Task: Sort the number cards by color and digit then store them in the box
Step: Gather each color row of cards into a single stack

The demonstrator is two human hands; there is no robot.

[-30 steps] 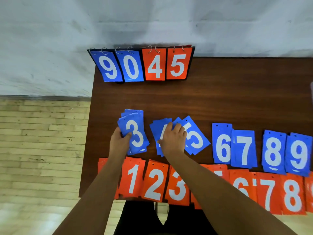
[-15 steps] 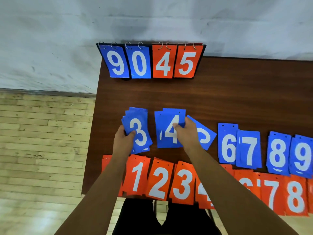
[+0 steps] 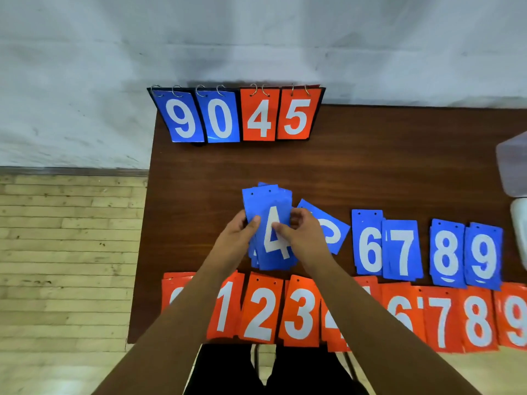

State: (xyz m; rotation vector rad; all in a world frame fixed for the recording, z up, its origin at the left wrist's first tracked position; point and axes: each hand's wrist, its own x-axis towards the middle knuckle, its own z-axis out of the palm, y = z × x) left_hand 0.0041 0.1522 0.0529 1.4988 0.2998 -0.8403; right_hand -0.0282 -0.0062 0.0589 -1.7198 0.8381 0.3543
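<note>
stack of thin glossy blue number cards (image 3: pixel 268 201), white 4 on top, sits between the hands over the dark wooden table (image 3: pixel 370 172); left hand (image 3: pixel 233 240) and right hand (image 3: pixel 306 238) each pinch a long edge; likely light, slick, fans easily

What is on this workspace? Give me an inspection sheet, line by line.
Surface: dark wooden table.
Job's things: blue stack, 4 on top, held in both hands; tilted blue card beside it, digit partly hidden; blue piles 6 to 9 in a row; orange row along the near edge.
Clutter: flip scoreboard showing 9 0 4 5 at the far edge; pale container at the right edge.
Grippers: left hand grips the stack's left edge; right hand pinches its right side.
Cables: nothing seen.
Surroundings: grey wall; plank floor at left.
</note>
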